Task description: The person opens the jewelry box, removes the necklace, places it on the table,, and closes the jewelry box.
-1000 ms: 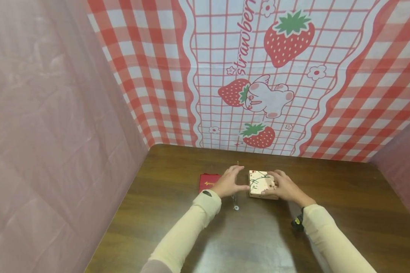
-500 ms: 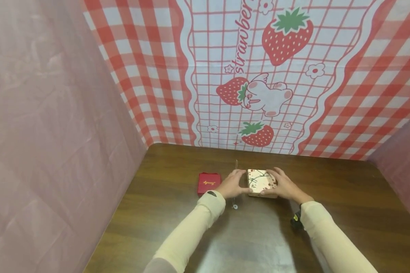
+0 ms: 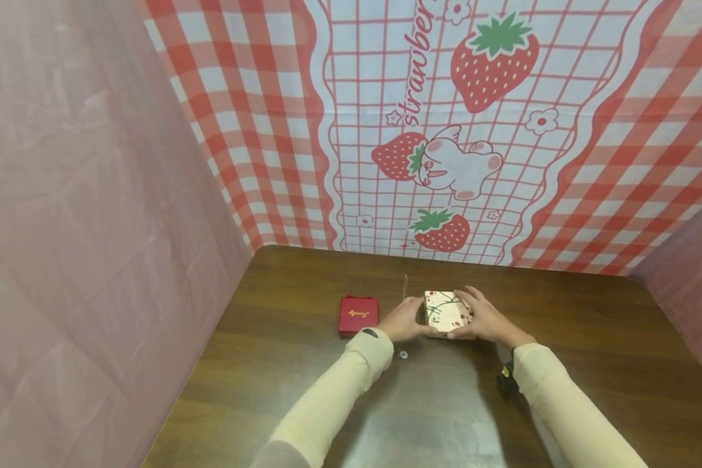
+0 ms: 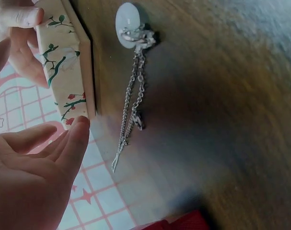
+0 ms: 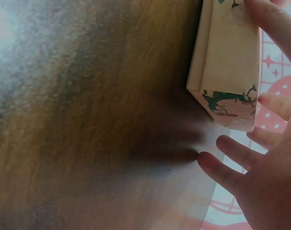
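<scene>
A small cream gift box with a floral lid [image 3: 444, 313] sits on the table between both hands. From the right, my right hand [image 3: 488, 320] grips it, thumb along the near side and fingertips at the far side. At its left end, my left hand [image 3: 405, 321] holds the corners between thumb and fingers; in the left wrist view a fingertip touches the lid's edge. Beside the box lies a silver chain necklace [image 4: 128, 98] with a pale oval pendant [image 4: 128, 24]. The left hand hides part of this chain in the head view.
A red box with gold lettering [image 3: 358, 315] lies left of the left hand. The brown wooden table [image 3: 292, 286] ends at a strawberry-print cloth [image 3: 363, 188] behind. A pink curtain [image 3: 93, 227] hangs on the left.
My left hand has moved right, over the necklace, and come to the box's left end. The red box is now fully uncovered. My right hand stays on the box.
</scene>
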The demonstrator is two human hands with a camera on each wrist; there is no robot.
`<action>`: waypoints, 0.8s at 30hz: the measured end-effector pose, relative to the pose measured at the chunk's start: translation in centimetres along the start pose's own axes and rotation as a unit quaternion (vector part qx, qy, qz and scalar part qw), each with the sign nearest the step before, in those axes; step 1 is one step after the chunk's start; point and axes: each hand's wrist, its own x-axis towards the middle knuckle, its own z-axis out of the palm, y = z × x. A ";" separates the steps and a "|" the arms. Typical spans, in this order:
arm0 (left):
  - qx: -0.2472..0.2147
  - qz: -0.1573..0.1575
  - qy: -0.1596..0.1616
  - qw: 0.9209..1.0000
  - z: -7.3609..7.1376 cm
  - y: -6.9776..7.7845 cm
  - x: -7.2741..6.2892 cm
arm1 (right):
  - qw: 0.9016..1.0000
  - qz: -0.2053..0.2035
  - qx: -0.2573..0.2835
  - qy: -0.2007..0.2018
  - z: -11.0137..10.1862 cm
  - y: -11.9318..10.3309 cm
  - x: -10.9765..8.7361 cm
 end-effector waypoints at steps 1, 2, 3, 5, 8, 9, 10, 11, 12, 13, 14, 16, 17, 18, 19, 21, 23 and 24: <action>0.003 0.000 -0.002 1.000 0.1 0.0 0.0 | 1.000 -0.003 -0.001 -0.001 0.0 0.0 0.0; 0.004 0.001 -0.005 1.000 0.1 0.1 0.0 | 1.000 -0.007 -0.001 -0.003 0.0 0.0 0.1; 0.003 0.001 -0.008 1.000 0.1 0.1 0.0 | 1.000 -0.010 -0.001 -0.005 0.0 0.0 0.2; 0.003 0.001 -0.012 1.000 0.1 0.3 0.0 | 1.000 -0.015 -0.005 -0.010 0.0 0.0 0.3; -0.001 -0.002 -0.017 1.000 0.2 0.4 0.1 | 1.000 -0.021 -0.011 -0.013 0.1 -0.2 0.4; -0.001 -0.003 -0.019 1.000 0.1 0.5 0.2 | 1.000 -0.023 -0.012 -0.013 0.1 -0.3 0.4; -0.002 -0.003 -0.020 1.000 0.1 0.5 0.2 | 1.000 -0.025 -0.012 -0.013 0.1 -0.4 0.4; -0.004 -0.002 -0.021 1.000 0.2 0.5 0.3 | 0.999 -0.027 -0.013 -0.012 0.1 -0.4 0.4; -0.007 -0.001 -0.021 1.000 0.2 0.5 0.4 | 0.999 -0.028 -0.014 -0.011 0.1 -0.5 0.3; -0.011 0.001 -0.020 1.000 0.2 0.5 0.4 | 0.999 -0.028 -0.013 -0.010 0.0 -0.5 0.3; -0.016 0.003 -0.020 1.000 0.2 0.5 0.5 | 0.999 -0.028 -0.013 -0.010 0.0 -0.6 0.3; -0.026 0.005 -0.019 0.999 0.4 0.5 0.6 | 0.999 -0.030 -0.016 -0.007 0.0 -0.6 0.2; -0.029 0.003 -0.019 0.999 0.4 0.5 0.7 | 0.999 -0.031 -0.019 -0.006 0.0 -0.6 0.1; -0.034 0.001 -0.018 0.999 0.5 0.4 0.7 | 0.999 -0.031 -0.021 -0.005 0.1 -0.6 0.1; -0.037 -0.001 -0.018 0.999 0.6 0.4 0.7 | 0.999 -0.030 -0.021 -0.004 0.1 -0.7 0.1; -0.039 -0.012 -0.016 0.999 0.8 0.4 0.8 | 0.999 -0.032 -0.024 -0.002 0.2 -0.7 0.0; -0.040 -0.024 -0.014 0.999 0.9 0.4 0.8 | 0.999 -0.035 -0.025 -0.001 0.3 -0.7 -0.1; -0.041 -0.028 -0.012 0.999 1.0 0.5 0.9 | 0.999 -0.034 -0.026 0.000 0.3 -0.7 -0.1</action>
